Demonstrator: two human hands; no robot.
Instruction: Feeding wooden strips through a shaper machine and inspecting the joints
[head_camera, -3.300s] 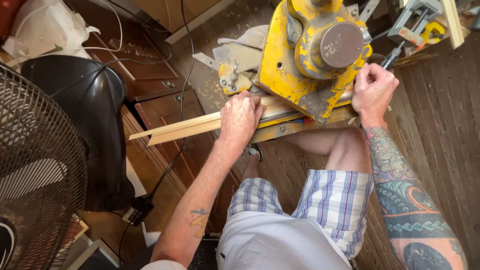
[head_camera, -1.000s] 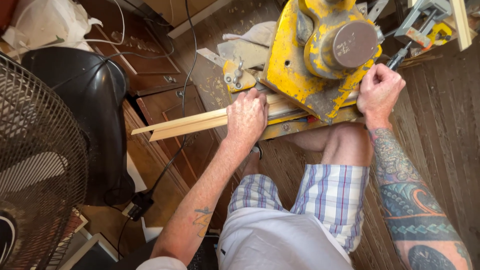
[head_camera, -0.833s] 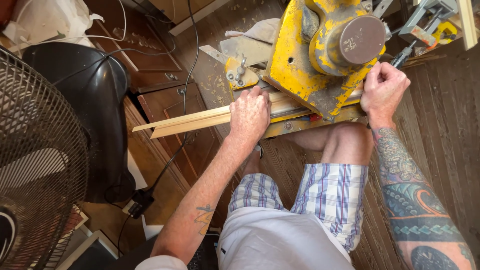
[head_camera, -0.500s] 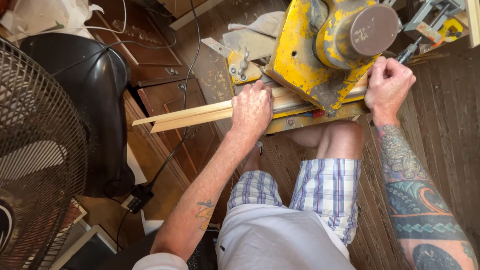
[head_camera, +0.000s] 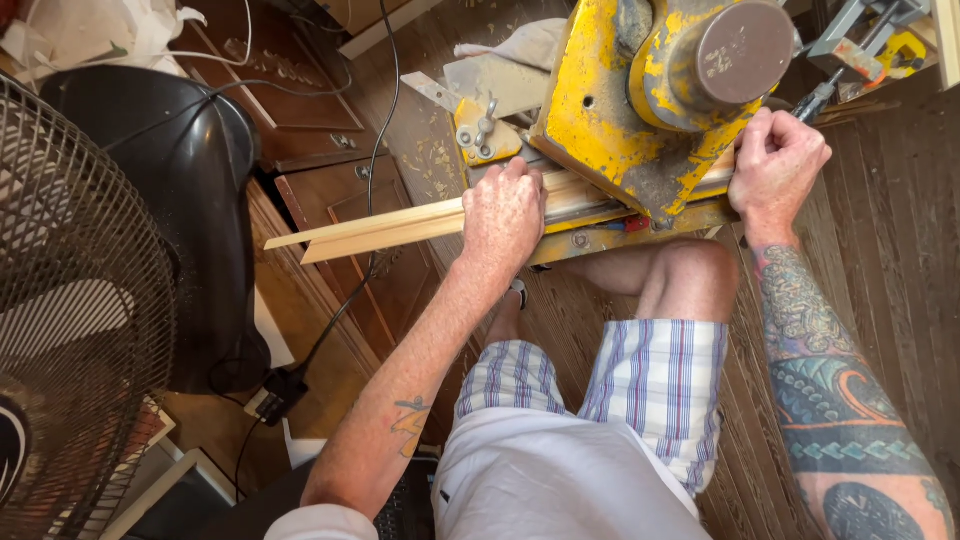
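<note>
Presently, findings by item:

Workpiece: long pale wooden moulding strip (head_camera: 400, 226), lying flat across the bed of the saw, its free end jutting out to the left over the brown panelled cabinet door (head_camera: 375, 250), the other end passing under the saw body.

Left hand: left hand (head_camera: 502, 212) palm down on the strip, fingers together and curled over its far edge, pressing it against the saw bed just beside the saw body.

Right hand: right hand (head_camera: 778, 165) at the right side of the saw, fingers folded into a loose fist on the strip's right end; what exactly they grip I cannot tell.

Machine: worn yellow metal mitre saw (head_camera: 640, 110) with a round grey motor cap, dusty, standing between the two hands; a small yellow clamp bracket (head_camera: 487, 137) touches its left side.

Operator: seated, plaid shorts (head_camera: 610, 385), bare knee just below the saw, right forearm tattooed.

Surroundings: dark wooden plank floor (head_camera: 890, 260); black plastic bin (head_camera: 190, 210) well left of the strip; wire-grille fan (head_camera: 70, 330) at the left edge; black power cable (head_camera: 380, 120) running down behind the strip.
</note>
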